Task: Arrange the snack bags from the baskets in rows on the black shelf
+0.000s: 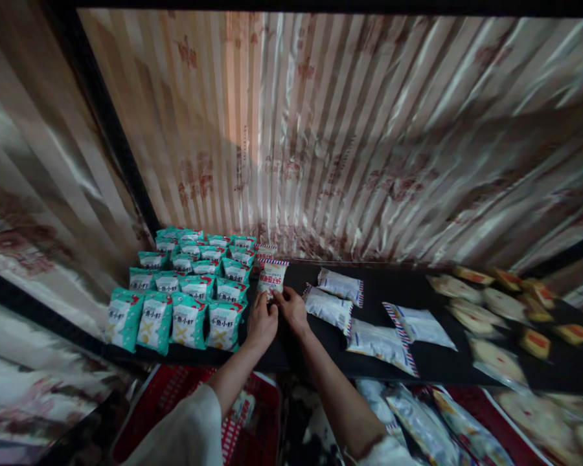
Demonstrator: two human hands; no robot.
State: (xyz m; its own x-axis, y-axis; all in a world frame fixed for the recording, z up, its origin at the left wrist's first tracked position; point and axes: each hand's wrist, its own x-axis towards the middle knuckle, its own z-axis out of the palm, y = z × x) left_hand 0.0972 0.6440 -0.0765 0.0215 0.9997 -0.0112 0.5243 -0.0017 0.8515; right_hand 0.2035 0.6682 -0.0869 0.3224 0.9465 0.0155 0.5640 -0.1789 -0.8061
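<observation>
Teal packets [188,318]: upright in rows, left of the fingers; this block looks done.
Rear striped packet [266,249]: just beyond the fingers, beside the teal rows; its column looks barely begun.
Loose packets [381,343]: four lying flat on the black shelf [320,356], right of the fingers; these seem not yet lined up.
Front striped packet [273,274]: upright at the fingertips, before the rear one.
Left hand [262,321]: fingers drawn in, pinching its lower left corner.
Right hand [294,312]: fingers nearly together, pinching its lower right corner.

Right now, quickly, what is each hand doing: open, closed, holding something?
Left hand: closed, holding the near end of a white packet.
Right hand: closed, on the same packet's near end.
</observation>
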